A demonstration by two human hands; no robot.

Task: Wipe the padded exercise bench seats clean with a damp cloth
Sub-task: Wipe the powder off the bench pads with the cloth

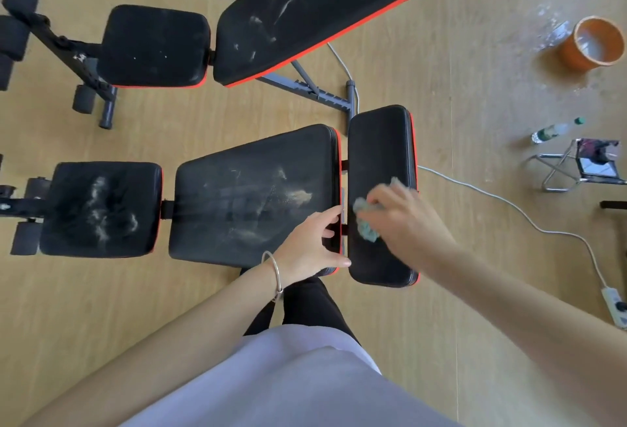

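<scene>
**A:** On the narrow end pad (381,141) of the near bench, at the right: is that where the cloth (364,226) lies?

**B:** Yes, bunched up, blue-green, pressed against the black padding about halfway along. The right hand (403,213) is over it, fingers curled down around the wad. The hand is blurred, so I can't make out single fingers.

**A:** And the arm?

**B:** Bare, reaching in from the lower right, nearly straight, with the wrist above the pad's outer edge.

**A:** The left hand (312,250)?

**B:** Palm down on the right edge of the middle pad (251,196), fingers spread and fairly straight, tips at the gap between the two pads. It holds nothing. A thin bangle (276,274) sits on that wrist.

**A:** How do the pads look?

**B:** The middle pad and the small left pad (101,209) show pale dusty smears. So does the far bench (305,12). An orange bucket (592,43) stands well apart on the floor, upper right.
</scene>
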